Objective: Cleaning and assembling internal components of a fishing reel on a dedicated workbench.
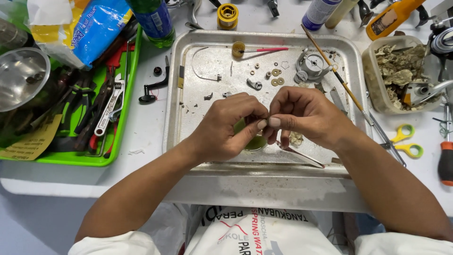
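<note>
My left hand [226, 127] and my right hand [302, 115] meet over the front of a metal tray [188, 156]. Both pinch one very small part between thumbs and fingertips; the part itself is hidden by the fingers. Under my left hand a small green dish [257, 143] shows partly. Farther back on the tray lie several small washers and rings [276, 73], a bent wire [200, 71], a grey reel part [312, 66] and a red-handled pick [269, 49].
A green tray [120, 123] of pliers and a wrench [108, 111] sits at left, with a metal bowl [21, 78]. At right are a plastic tub of dirty scraps [398, 73], yellow scissors [408, 141], a thin brush [337, 75] and a screwdriver [445, 163]. Bottles stand at the back.
</note>
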